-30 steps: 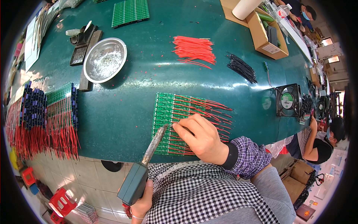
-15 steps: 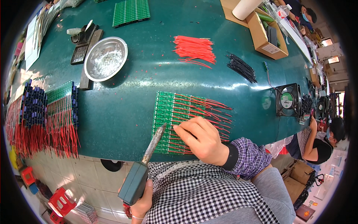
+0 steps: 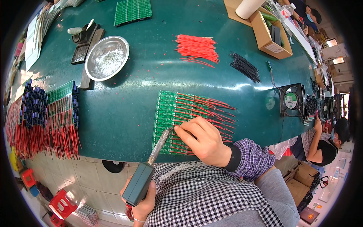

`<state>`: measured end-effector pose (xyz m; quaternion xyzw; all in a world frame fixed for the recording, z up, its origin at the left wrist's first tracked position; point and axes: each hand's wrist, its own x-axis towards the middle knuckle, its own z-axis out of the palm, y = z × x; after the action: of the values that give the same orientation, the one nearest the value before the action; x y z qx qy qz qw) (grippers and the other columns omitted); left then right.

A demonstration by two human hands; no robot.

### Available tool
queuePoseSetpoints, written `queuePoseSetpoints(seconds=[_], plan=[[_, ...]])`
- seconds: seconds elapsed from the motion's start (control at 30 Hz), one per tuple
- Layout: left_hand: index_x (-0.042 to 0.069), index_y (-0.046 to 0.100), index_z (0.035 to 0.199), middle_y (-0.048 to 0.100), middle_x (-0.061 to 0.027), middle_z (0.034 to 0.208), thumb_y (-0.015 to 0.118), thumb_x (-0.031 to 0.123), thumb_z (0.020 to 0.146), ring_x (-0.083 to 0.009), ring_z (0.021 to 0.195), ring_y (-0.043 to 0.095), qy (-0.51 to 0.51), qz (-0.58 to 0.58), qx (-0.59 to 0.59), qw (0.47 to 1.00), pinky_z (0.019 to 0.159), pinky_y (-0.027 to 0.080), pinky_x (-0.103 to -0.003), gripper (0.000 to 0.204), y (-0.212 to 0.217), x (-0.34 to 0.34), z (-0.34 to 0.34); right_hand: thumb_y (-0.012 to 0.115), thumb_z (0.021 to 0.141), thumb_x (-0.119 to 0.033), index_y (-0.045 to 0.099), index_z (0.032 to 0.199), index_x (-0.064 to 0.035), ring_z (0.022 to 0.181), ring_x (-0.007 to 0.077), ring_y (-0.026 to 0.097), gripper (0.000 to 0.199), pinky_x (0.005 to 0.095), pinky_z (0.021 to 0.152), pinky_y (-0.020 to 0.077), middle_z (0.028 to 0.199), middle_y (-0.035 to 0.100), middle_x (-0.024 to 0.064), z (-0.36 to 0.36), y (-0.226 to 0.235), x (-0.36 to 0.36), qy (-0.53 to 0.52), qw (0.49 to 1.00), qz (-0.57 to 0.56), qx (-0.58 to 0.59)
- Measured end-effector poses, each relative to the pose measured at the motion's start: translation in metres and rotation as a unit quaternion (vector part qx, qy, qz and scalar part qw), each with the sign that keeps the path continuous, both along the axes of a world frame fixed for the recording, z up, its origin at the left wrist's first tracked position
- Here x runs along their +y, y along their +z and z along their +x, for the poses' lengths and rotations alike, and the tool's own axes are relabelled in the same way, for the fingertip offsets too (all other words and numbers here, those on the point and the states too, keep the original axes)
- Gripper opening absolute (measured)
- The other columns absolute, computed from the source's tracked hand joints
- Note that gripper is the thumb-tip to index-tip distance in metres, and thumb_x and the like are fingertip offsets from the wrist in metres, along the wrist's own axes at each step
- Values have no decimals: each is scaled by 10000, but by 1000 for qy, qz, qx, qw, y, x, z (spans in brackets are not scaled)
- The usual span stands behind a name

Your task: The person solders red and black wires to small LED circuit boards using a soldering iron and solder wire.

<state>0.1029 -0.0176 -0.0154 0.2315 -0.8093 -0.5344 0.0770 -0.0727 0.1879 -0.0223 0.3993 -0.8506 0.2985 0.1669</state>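
Observation:
My left hand point(image 3: 145, 202) is wrapped around the blue-green handle of a soldering iron point(image 3: 139, 181). The iron's long metal barrel slants up, and its tip meets the green circuit board panel point(image 3: 162, 113) just beside my right fingertips. Over the panel, my right hand point(image 3: 204, 142) is closed in a pinch at the row of solder pads; a thin wire seems held there, mostly hidden by the fingers. Many red wires point(image 3: 217, 113) run from that row out to the right, past the panel's edge and partly under my right hand.
Beyond the panel lie a bundle of red wires point(image 3: 196, 47) and a bundle of black wires point(image 3: 245, 67). A metal bowl point(image 3: 90, 70) stands by an iron stand point(image 3: 79, 53). Wired boards point(image 3: 60, 98) are stacked left; a fan point(image 3: 292, 100) and cardboard box point(image 3: 280, 53) stand right.
The soldering iron has shifted slightly right, bringing its tip from left of my right fingertips to right beside them. My right hand has barely moved and stays pinched.

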Motion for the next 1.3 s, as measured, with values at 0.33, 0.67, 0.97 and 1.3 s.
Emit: queuePoseSetpoints(seconds=[0.33,0.67,0.97,1.3], plan=[[-25,688,895,640,-125,779,774,48,718,-240,606,607,-11,-27,-13,999,546,472,-332,211,-2,-4,5,695,686,-14,676,985,69,801,217,592,311,312,651,524,907,624,98,-1,1,0,7,1000,17,8],[-13,663,860,597,-89,737,788,82,732,-208,608,574,33,3,6,999,548,437,-330,203,4,0,4,694,656,-19,696,1003,62,780,235,612,356,314,624,533,915,639,112,0,1,-1,-1,1000,12,4],[-46,631,1220,681,-134,1128,763,-32,803,-186,929,654,-22,31,-36,999,799,529,-307,438,3,-10,20,686,664,-21,696,999,68,790,241,618,347,322,642,536,908,642,113,1,0,-2,-3,1000,5,1],[-49,629,1219,676,-126,1112,763,-36,802,-169,898,641,-24,36,-41,998,774,528,-295,438,-2,-12,26,675,662,-7,698,1007,69,782,238,625,353,321,618,538,901,644,112,10,2,2,-1,1000,-14,-15]])
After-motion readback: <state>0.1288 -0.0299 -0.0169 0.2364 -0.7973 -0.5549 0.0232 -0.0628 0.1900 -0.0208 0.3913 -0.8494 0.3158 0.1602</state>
